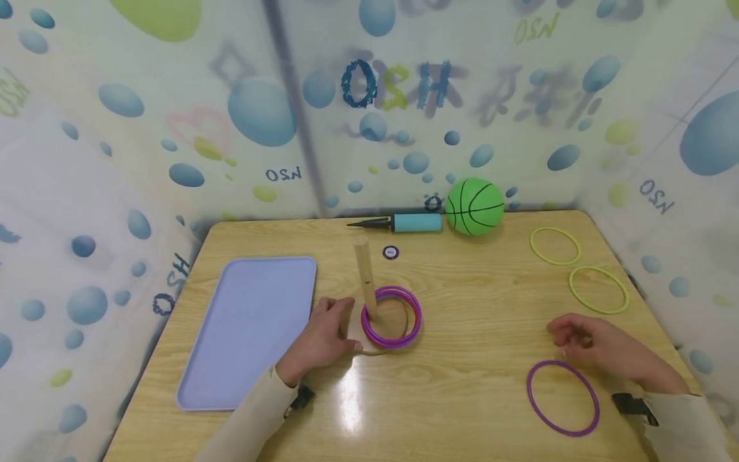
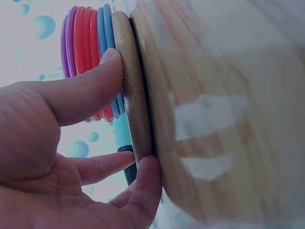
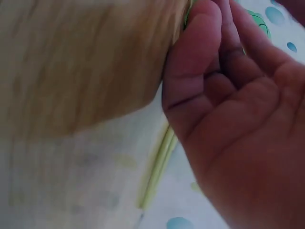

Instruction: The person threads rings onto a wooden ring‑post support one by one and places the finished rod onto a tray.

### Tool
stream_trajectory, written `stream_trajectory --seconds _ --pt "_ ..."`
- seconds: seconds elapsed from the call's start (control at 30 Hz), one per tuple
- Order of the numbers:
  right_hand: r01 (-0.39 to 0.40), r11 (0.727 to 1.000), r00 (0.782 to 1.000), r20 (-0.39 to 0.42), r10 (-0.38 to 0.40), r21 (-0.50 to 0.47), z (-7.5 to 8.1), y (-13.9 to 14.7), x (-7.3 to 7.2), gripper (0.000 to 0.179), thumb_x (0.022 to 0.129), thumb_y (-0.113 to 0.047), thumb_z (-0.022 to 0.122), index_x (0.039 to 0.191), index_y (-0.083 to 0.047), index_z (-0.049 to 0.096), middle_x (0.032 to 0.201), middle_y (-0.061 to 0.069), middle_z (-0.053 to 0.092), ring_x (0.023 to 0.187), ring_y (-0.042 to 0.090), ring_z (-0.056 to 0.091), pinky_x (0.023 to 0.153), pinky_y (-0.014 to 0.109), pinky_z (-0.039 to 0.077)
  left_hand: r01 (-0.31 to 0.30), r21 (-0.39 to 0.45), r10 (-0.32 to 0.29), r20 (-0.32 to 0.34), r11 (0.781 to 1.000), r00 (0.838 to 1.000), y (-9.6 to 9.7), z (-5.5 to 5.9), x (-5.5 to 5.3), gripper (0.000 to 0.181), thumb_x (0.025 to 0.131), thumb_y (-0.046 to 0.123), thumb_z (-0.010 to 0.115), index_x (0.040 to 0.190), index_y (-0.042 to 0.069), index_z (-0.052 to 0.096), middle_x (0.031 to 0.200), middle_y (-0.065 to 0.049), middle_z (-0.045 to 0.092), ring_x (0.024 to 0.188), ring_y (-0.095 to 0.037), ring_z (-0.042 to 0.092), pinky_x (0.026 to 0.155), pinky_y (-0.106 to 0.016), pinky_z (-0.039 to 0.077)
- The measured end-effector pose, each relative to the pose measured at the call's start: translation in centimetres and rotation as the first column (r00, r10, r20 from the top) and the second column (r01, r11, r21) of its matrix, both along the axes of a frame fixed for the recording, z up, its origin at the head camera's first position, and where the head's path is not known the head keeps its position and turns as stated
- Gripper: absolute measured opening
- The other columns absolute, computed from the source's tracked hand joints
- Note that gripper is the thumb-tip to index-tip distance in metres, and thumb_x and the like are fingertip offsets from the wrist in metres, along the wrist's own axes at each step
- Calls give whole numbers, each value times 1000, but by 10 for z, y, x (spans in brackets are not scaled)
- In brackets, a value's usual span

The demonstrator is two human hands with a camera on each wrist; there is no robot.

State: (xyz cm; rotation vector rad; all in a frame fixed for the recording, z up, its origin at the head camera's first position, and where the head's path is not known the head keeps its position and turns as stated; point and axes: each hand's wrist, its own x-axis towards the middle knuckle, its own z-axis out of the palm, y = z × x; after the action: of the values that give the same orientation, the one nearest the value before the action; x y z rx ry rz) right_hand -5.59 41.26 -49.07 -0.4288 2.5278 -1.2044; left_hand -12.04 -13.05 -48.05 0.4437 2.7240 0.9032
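Observation:
A ring toss stand has an upright wooden peg (image 1: 364, 273) on a round wooden base (image 1: 356, 327), left of the table's middle. My left hand (image 1: 321, 337) grips the base's left edge, with the thumb (image 2: 90, 90) and fingers spread along the rim in the left wrist view. Stacked rings (image 1: 417, 321) surround the peg; purple, red and blue ones (image 2: 86, 38) show from the side. At the right, my right hand (image 1: 606, 346) holds nothing, its fingers loosely bent. A purple ring (image 1: 596, 410) lies on the table just below that hand.
Two yellow rings (image 1: 627, 298) lie at the right. A lavender tray (image 1: 260, 321) sits left of the stand. Along the back are a blue hand pump (image 1: 417, 222) and a green ball (image 1: 475, 206); a small round disc (image 1: 390, 253) lies before them. Patterned fabric (image 1: 375, 154) surrounds the table.

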Motion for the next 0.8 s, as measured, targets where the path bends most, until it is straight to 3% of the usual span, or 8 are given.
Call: stream_trajectory --seconds 0.1,0.2,0.33,0.57,0.73,0.8 --pt "-77 997 997 -19 78 21 -2 -2 0 31 96 -7 75 126 -3 65 97 -2 64 83 6 59 67 23 50 -1 4 1 -4 1000 1000 -1 0 0 94 77 28 95 156 6 49 137 -25 51 122 -38 54 104 -57 51" --pt "-96 994 994 -49 99 55 -2 -6 1 25 95 -9 78 117 -8 68 91 -8 62 78 4 56 63 23 49 1 9 -1 -7 1000 1000 -1 0 1 94 77 27 95 156 5 49 137 -25 51 123 -38 53 104 -56 51" --pt "-73 990 988 -124 89 125 0 -14 2 19 93 -4 77 108 -12 68 87 -13 63 76 -1 56 61 23 49 8 11 -8 -19 1000 1000 -1 -1 0 93 78 26 95 156 4 49 136 -25 52 122 -37 54 104 -56 51" --pt "-12 976 981 -184 53 219 2 -20 0 17 96 1 71 102 -15 72 89 -14 67 79 -6 56 64 22 51 -1 1 1 -4 1000 1000 0 1 -3 94 79 27 95 157 6 47 138 -24 51 124 -37 53 105 -55 51" --pt "4 976 952 -300 63 217 1 -19 -4 24 93 7 73 106 -14 75 94 -12 69 85 -8 58 67 20 52 -4 -5 4 -1 1000 1000 0 2 -1 95 78 28 95 157 6 47 138 -24 51 124 -37 53 105 -55 51" --pt "14 981 951 -305 47 194 1 -19 -6 25 93 7 73 109 -13 75 96 -10 70 86 -7 59 68 20 53 -2 -7 2 -3 1000 1000 0 2 -1 96 77 28 95 157 5 47 138 -25 52 123 -38 53 105 -56 51"
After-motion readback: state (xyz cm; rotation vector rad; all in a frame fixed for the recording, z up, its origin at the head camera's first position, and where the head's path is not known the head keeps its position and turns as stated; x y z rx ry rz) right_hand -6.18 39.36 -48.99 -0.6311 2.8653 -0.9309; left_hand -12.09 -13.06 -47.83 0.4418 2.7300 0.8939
